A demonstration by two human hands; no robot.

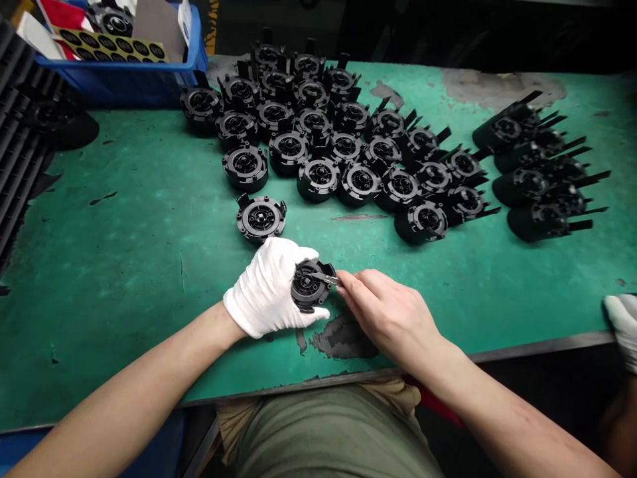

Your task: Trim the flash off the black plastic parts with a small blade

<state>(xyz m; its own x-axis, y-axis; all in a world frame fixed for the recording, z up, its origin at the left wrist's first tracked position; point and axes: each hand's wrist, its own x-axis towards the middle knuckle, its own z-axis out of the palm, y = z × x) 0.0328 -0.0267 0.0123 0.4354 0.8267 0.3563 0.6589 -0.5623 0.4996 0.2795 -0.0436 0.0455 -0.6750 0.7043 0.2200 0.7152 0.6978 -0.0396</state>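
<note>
My left hand [271,289], in a white glove, is closed round a black round plastic part [304,284] above the green table. The part's ringed face, with a hub in the middle, points up toward me. Bare and closed, my right hand [383,302] grips a small knife [326,277]; its handle is mostly hidden by the fingers. The thin metal blade lies over the face of the held part, its tip near the hub. Just beyond my left hand, another black round part [261,219] rests on the table.
Many similar black round parts [318,176] stand grouped across the green table [149,219]. A further group [540,219] is at the right. At the back left, a blue bin [134,83] holds label sheets. Another person's gloved hand [624,325] shows at the right edge.
</note>
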